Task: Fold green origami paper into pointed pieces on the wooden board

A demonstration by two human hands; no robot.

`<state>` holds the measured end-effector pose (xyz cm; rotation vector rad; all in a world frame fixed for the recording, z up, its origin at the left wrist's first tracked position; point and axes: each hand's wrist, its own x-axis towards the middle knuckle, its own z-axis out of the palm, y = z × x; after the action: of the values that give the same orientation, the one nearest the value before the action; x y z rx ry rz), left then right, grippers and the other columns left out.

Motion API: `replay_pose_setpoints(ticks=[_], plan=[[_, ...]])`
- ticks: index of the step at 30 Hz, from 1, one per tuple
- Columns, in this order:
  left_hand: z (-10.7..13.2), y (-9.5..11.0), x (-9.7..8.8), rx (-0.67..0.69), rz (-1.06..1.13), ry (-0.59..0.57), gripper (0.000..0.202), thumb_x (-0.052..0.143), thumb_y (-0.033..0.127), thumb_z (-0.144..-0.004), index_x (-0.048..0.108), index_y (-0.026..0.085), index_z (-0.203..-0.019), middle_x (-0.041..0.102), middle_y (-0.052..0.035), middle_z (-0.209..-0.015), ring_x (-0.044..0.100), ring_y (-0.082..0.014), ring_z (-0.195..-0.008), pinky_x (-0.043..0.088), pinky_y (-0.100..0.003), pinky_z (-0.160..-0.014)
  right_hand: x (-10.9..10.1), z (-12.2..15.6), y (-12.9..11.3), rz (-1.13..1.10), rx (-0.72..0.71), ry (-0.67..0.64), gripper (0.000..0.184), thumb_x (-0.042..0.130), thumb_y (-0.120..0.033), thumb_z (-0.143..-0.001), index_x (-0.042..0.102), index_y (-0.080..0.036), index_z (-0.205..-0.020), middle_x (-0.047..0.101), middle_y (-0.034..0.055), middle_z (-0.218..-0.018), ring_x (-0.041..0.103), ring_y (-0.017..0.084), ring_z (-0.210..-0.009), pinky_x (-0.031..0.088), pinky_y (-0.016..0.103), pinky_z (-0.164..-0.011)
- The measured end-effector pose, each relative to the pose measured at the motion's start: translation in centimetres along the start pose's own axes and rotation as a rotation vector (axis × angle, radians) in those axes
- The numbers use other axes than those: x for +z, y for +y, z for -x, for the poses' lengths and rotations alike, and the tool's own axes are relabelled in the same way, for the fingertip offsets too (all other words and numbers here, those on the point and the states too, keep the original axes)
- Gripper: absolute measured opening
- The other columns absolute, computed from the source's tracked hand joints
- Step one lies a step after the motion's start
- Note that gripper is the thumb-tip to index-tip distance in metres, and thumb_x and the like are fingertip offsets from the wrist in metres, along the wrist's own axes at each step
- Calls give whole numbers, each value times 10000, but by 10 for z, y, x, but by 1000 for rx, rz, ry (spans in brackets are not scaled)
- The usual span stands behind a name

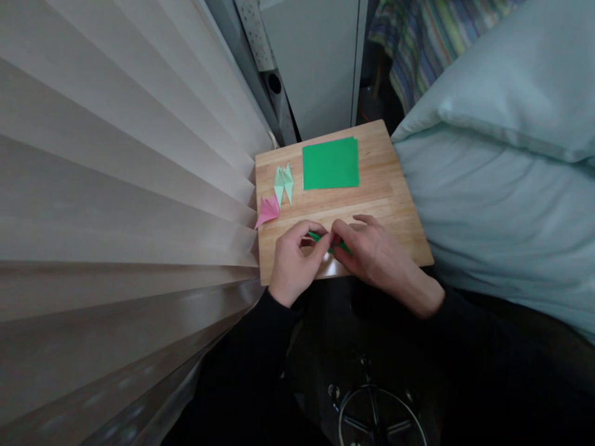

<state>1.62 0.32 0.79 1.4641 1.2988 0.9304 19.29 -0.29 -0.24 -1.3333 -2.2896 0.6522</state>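
Note:
Close to the near edge of the small wooden table point(390, 204), a folded piece of green paper point(344, 247) is pinched between my two hands. My left hand point(297, 257) is closed on its left part, thumb and fingers meeting near the middle. My right hand point(367, 248) grips the right part, with one finger raised. The fingers cover most of the paper, so its folded shape cannot be made out. Beyond the hands lies a stack of flat green paper sheets point(330, 163). To its left sit a pale green folded paper figure point(283, 183) and a pink folded paper figure point(268, 210).
A pleated curtain point(139, 204) hangs along the table's left side. Light green bedding point(493, 186) borders the right. A pale cabinet point(316, 62) stands behind the table. Below is the round metal base of a stool or chair point(381, 415).

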Motion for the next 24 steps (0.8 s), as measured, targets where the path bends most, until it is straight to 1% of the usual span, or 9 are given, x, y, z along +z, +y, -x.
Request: replay_pose_setpoints(ticks=[2,5,8,11,15,17,19,21,24], plan=[[1,-2,1,22,-32,4,51,756,245,-869,729,202,-863,726,-31,-861,673,-176,-823,523,-286,-756,1,-1,-1,11,-1,-5,111,566,-151,-937,576,-177,-1045,718,91,-841,644,236,-775,431,456,-981],[-1,-4,1,6,-24,34,73,774,248,-853,735,205,-898,730,-29,-869,671,-169,-812,503,-273,-733,2,-2,1,-96,38,6,52,617,-192,-934,580,-192,-971,711,85,-850,641,239,-795,449,389,-846],[-6,-6,-2,-13,-11,61,101,800,239,-819,737,199,-888,735,-29,-875,653,-159,-782,478,-261,-692,1,-3,3,-241,102,26,123,700,-221,-901,580,-207,-876,703,61,-852,629,213,-772,425,334,-735],[-9,-11,-5,-41,41,82,146,828,240,-779,735,191,-879,730,-23,-855,629,-143,-732,459,-248,-652,-2,-4,4,-359,158,43,176,766,-254,-869,602,-202,-833,706,57,-864,637,207,-781,436,331,-729],[-10,-18,-8,-140,172,74,287,877,307,-729,715,184,-931,700,11,-754,604,-121,-645,450,-235,-609,-7,-5,8,-517,184,40,147,677,-282,-929,633,-198,-816,709,52,-816,651,207,-784,466,338,-738],[-9,-19,-8,-186,220,53,339,888,337,-721,702,186,-959,683,29,-712,606,-120,-630,456,-235,-611,-8,-6,12,-618,216,56,122,653,-277,-927,635,-200,-833,704,41,-795,651,196,-766,483,330,-726],[-8,-19,-8,-205,233,34,360,901,337,-711,696,189,-967,667,41,-685,593,-113,-613,447,-233,-604,-8,-6,14,-713,259,54,108,664,-301,-912,644,-201,-874,698,28,-776,646,186,-741,493,321,-702],[-7,-16,-7,-212,224,20,368,919,323,-694,700,191,-959,640,50,-650,565,-105,-588,426,-230,-586,-7,-6,15,-770,284,8,145,674,-341,-904,663,-198,-884,696,22,-758,631,176,-712,488,315,-676],[-6,-13,-6,-236,221,4,367,929,313,-687,713,192,-958,627,51,-634,552,-105,-587,414,-233,-585,-6,-6,14,-789,279,-78,218,673,-397,-900,689,-191,-832,687,24,-746,597,166,-689,461,308,-647]])
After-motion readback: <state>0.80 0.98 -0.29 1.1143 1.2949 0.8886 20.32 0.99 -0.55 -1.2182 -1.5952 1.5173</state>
